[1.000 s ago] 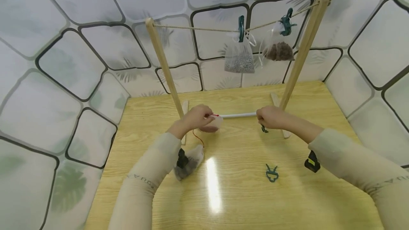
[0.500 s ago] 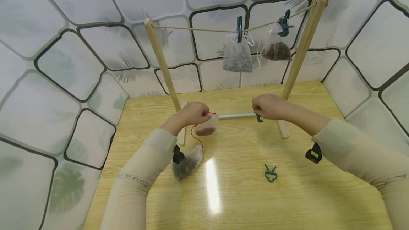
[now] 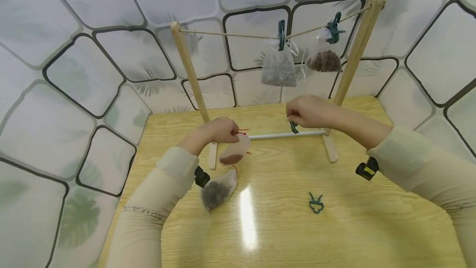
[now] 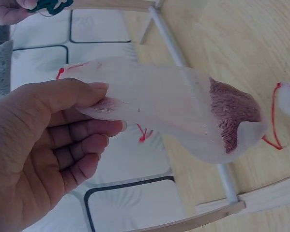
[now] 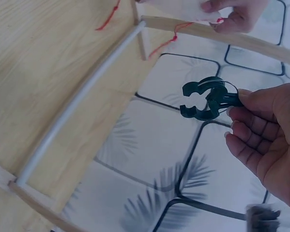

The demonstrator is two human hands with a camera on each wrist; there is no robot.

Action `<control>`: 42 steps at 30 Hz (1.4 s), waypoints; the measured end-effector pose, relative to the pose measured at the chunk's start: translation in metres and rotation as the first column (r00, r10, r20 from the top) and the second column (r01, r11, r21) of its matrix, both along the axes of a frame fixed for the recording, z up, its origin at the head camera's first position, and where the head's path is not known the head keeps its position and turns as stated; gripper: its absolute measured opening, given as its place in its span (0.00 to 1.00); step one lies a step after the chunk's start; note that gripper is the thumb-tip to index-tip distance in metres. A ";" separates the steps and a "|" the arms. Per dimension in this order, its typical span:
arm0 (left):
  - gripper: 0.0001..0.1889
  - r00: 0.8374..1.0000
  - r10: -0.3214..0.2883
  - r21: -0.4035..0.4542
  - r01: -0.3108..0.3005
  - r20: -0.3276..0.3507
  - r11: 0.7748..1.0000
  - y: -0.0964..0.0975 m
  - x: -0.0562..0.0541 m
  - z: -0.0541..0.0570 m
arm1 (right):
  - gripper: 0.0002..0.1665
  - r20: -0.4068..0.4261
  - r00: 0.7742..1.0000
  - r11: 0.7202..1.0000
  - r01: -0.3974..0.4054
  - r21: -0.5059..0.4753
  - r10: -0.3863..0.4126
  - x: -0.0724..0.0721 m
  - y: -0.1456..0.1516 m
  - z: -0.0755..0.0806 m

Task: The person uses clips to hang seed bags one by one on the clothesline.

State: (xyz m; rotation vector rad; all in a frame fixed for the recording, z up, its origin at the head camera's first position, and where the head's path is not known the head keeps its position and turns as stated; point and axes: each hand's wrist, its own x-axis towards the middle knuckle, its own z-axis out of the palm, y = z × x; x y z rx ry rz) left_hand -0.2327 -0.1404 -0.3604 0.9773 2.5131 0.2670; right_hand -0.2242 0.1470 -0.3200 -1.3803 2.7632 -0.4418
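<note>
Between thumb and forefinger my left hand (image 4: 53, 130) pinches the top of a white mesh pouch (image 4: 159, 96), which hangs with dark reddish contents at its bottom and red drawstrings. In the head view that hand (image 3: 220, 130) is near the left post. My right hand (image 3: 306, 111) pinches a dark green clip (image 3: 293, 127) by its handles; the right wrist view shows the clip's (image 5: 210, 99) jaws spread apart with nothing between them. Below the left hand, another mesh pouch (image 3: 217, 191) with dark contents lies on the table.
A rope (image 3: 230, 34) runs between two wooden posts (image 3: 189, 69). Clips hold a pouch of grey grains (image 3: 279, 69) and a pouch of brown lumps (image 3: 325, 60) on it. A white bar (image 3: 275, 135) joins the posts low down. Another green clip (image 3: 316, 204) lies on the table (image 3: 282, 235).
My right hand has risen and moved left with the green clip. The left hand has shifted slightly left and up, with the pouch now hanging longer below it.
</note>
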 end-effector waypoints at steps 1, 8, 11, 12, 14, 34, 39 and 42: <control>0.19 1.000 0.003 -0.001 -0.003 -0.004 1.000 -0.001 0.000 0.004 | 0.06 -0.007 1.000 1.000 -0.013 -0.011 0.013 0.000 -0.002 0.003; 0.16 0.992 -0.028 0.028 0.032 -0.119 0.999 -0.002 0.003 0.029 | 0.05 -0.103 0.992 0.996 -0.081 -0.036 0.077 0.002 -0.018 0.028; 0.16 0.984 -0.008 0.056 0.018 -0.178 0.998 -0.003 0.005 0.036 | 0.06 -0.136 0.986 0.993 -0.104 -0.061 0.095 0.004 -0.027 0.039; 0.16 0.979 -0.004 0.066 0.018 -0.206 0.998 -0.004 0.006 0.038 | 0.06 -0.145 0.984 0.991 -0.112 -0.073 0.100 0.004 -0.030 0.043; 0.15 0.961 -0.003 0.100 0.032 -0.276 0.994 -0.006 0.007 0.041 | 0.06 -0.184 0.977 0.987 -0.129 -0.096 0.110 0.003 -0.036 0.051; 0.06 0.529 0.238 0.451 0.318 -0.814 0.834 -0.008 -0.010 0.061 | 0.05 -0.427 0.904 0.908 -0.184 -0.377 0.006 -0.010 -0.085 0.125; 0.07 0.469 0.381 0.561 0.340 -0.797 0.755 -0.003 -0.021 0.064 | 0.08 -0.524 0.849 0.863 -0.214 -0.458 -0.068 -0.021 -0.088 0.137; 0.07 0.486 0.442 0.619 0.301 -0.754 0.726 0.001 -0.024 0.064 | 0.09 -0.550 0.830 0.838 -0.236 -0.491 -0.088 -0.027 -0.086 0.138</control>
